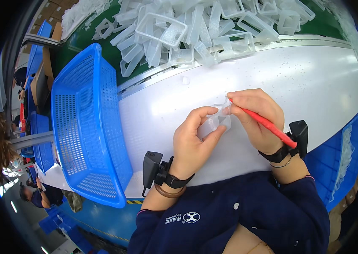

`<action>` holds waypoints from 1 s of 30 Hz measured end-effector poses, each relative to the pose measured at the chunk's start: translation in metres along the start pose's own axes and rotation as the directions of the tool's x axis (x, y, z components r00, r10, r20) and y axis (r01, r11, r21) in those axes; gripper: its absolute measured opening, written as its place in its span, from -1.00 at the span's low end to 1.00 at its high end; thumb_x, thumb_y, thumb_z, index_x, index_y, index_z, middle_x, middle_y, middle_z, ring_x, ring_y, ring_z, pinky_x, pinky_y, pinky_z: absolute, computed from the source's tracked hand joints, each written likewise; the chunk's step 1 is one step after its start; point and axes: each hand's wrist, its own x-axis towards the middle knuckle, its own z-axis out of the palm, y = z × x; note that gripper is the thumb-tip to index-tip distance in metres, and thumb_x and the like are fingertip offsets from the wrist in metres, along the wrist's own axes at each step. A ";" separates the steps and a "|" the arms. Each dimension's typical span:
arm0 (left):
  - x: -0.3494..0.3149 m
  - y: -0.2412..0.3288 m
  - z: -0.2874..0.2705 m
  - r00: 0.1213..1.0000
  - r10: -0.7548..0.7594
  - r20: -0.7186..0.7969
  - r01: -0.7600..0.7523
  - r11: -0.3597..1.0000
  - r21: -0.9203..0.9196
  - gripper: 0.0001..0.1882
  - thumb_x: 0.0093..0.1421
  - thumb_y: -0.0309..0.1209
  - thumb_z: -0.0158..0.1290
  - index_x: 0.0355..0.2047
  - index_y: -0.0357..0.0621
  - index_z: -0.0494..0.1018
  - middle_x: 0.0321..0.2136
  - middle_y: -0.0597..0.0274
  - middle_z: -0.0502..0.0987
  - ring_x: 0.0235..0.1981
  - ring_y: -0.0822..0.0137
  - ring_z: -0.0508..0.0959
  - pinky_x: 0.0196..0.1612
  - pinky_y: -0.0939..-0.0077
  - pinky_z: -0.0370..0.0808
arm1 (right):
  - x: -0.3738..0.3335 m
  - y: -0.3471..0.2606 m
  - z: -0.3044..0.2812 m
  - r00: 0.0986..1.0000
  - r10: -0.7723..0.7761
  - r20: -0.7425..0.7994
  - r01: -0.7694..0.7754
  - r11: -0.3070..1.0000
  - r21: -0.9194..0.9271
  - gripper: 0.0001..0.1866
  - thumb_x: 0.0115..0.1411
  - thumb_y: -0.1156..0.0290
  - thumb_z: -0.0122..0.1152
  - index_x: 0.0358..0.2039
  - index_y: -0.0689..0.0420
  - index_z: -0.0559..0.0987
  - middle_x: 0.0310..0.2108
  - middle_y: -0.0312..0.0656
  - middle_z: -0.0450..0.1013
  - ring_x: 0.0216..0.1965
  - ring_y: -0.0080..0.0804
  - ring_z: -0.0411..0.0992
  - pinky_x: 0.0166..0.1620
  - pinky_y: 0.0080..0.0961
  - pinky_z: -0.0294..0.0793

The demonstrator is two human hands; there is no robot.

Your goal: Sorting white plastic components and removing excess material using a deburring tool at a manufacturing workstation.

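Note:
Over the white worktable, my left hand (192,137) is closed around a small clear plastic box-shaped part (212,125), thumb on the near side and fingers on the far side. In my right hand (258,115) is a slim red-handled tool (270,125), gripped like a pen. Its handle slants down toward my right wrist. The working end is at the part's far right edge, mostly hidden by my fingertips. Both hands meet at the part, and the right fingertips seem to touch a thin strip of it.
A blue perforated basket (102,122) stands at the left of the white table (305,80). Beyond a metal rail (153,72), a heap of clear plastic parts (187,29) lies on a green surface (81,36). A blue bin (322,163) sits low right. Another person (45,197) is far left.

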 end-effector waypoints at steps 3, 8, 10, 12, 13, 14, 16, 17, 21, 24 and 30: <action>0.002 0.007 -0.001 0.993 0.119 -0.025 -0.102 0.930 0.352 -0.66 -0.07 -0.64 0.15 -0.24 -0.22 0.38 -0.44 0.25 0.47 -0.37 0.48 0.49 -0.36 0.61 0.44 | -0.002 -0.010 0.000 0.950 0.304 0.070 -0.308 0.875 0.374 -0.87 0.10 0.58 0.14 -0.31 0.27 0.46 -0.40 -0.12 0.47 -0.41 -0.38 0.49 -0.40 -0.62 0.46; 0.004 0.007 -0.009 0.919 0.393 -0.032 -0.294 0.737 0.608 -0.57 -0.27 -0.69 0.03 -0.28 -0.14 0.41 -0.52 0.17 0.44 -0.55 0.20 0.48 -0.55 0.43 0.37 | 0.002 -0.014 -0.004 0.633 0.603 0.486 -0.725 0.241 0.645 -0.88 0.19 0.49 0.05 -0.30 0.27 0.40 -0.45 -0.17 0.45 -0.53 -0.45 0.51 -0.52 -0.68 0.44; 0.009 -0.004 -0.014 0.930 0.360 -0.072 -0.239 0.743 0.625 -0.56 -0.27 -0.69 0.04 -0.28 -0.14 0.41 -0.51 0.16 0.44 -0.53 0.21 0.49 -0.53 0.44 0.38 | 0.005 -0.025 -0.008 0.684 0.534 0.497 -0.688 0.246 0.683 -0.88 0.19 0.50 0.05 -0.30 0.27 0.41 -0.45 -0.16 0.45 -0.52 -0.44 0.51 -0.52 -0.68 0.44; 0.004 0.001 -0.017 0.975 0.179 -0.129 -0.095 0.868 0.487 -0.60 -0.13 -0.67 0.07 -0.21 -0.16 0.40 -0.42 0.17 0.46 -0.46 0.33 0.51 -0.41 0.54 0.42 | 0.006 -0.030 -0.007 0.780 0.497 0.380 -0.590 0.383 0.711 -0.89 0.18 0.51 0.05 -0.31 0.28 0.42 -0.45 -0.13 0.45 -0.51 -0.43 0.51 -0.49 -0.65 0.46; 0.003 0.003 -0.017 0.976 0.180 -0.123 -0.098 0.867 0.489 -0.60 -0.13 -0.67 0.07 -0.21 -0.16 0.40 -0.42 0.17 0.46 -0.46 0.33 0.51 -0.41 0.54 0.42 | 0.005 -0.026 -0.008 0.782 0.499 0.374 -0.586 0.382 0.715 -0.89 0.18 0.51 0.05 -0.31 0.28 0.42 -0.45 -0.13 0.45 -0.51 -0.43 0.51 -0.49 -0.65 0.46; 0.003 0.003 -0.017 0.987 0.117 -0.114 -0.089 0.969 0.230 -0.62 -0.04 -0.64 0.06 -0.15 -0.18 0.36 -0.37 0.19 0.45 -0.40 0.39 0.49 -0.36 0.58 0.41 | 0.005 -0.018 -0.013 0.793 0.518 0.321 -0.571 0.449 0.687 -0.89 0.18 0.51 0.05 -0.32 0.29 0.42 -0.45 -0.13 0.45 -0.51 -0.44 0.50 -0.47 -0.65 0.46; 0.003 0.007 -0.015 0.993 0.063 -0.102 -0.067 0.997 -0.043 -0.63 0.06 -0.60 0.05 -0.09 -0.20 0.32 -0.32 0.21 0.44 -0.35 0.44 0.47 -0.31 0.61 0.41 | 0.008 -0.013 -0.025 0.779 0.548 0.303 -0.601 0.520 0.607 -0.92 0.12 0.51 0.14 -0.38 0.24 0.48 -0.43 -0.15 0.46 -0.37 -0.40 0.49 -0.33 -0.58 0.45; 0.004 0.008 -0.013 0.992 0.087 -0.095 -0.099 0.987 -0.124 -0.63 0.09 -0.58 0.03 -0.07 -0.23 0.28 -0.34 0.21 0.44 -0.37 0.47 0.45 -0.31 0.65 0.39 | 0.012 -0.008 -0.027 0.781 0.545 0.304 -0.599 0.520 0.609 -0.92 0.12 0.51 0.14 -0.38 0.24 0.48 -0.43 -0.15 0.46 -0.37 -0.40 0.49 -0.33 -0.58 0.45; 0.003 0.015 -0.014 0.999 -0.015 -0.041 0.003 0.962 -0.274 -0.62 0.15 -0.52 0.01 -0.03 -0.25 0.21 -0.35 0.17 0.45 -0.38 0.50 0.42 -0.33 0.70 0.37 | 0.011 0.002 -0.026 0.965 0.219 0.146 -0.211 0.975 -0.070 -0.92 -0.05 0.48 0.28 -0.48 0.12 0.58 -0.39 -0.19 0.46 -0.16 -0.30 0.36 -0.15 -0.47 0.31; 0.001 0.012 -0.012 0.995 0.030 -0.091 -0.058 0.945 -0.322 -0.59 0.17 -0.48 0.00 0.01 -0.25 0.19 -0.33 0.14 0.46 -0.42 0.51 0.42 -0.36 0.70 0.38 | 0.009 0.002 -0.025 0.961 0.201 0.188 -0.211 0.977 0.034 -0.89 -0.04 0.49 0.28 -0.44 0.15 0.58 -0.44 -0.20 0.48 -0.29 -0.39 0.39 -0.24 -0.54 0.34; -0.002 0.006 -0.013 0.999 0.026 -0.037 -0.030 0.993 -0.113 -0.70 0.12 -0.52 0.07 -0.12 -0.25 0.37 -0.34 0.15 0.50 -0.42 0.50 0.46 -0.39 0.67 0.38 | -0.001 -0.007 -0.012 0.961 0.217 0.174 -0.264 0.909 0.323 -0.81 -0.02 0.49 0.30 -0.34 0.22 0.57 -0.47 -0.22 0.50 -0.47 -0.47 0.40 -0.40 -0.61 0.36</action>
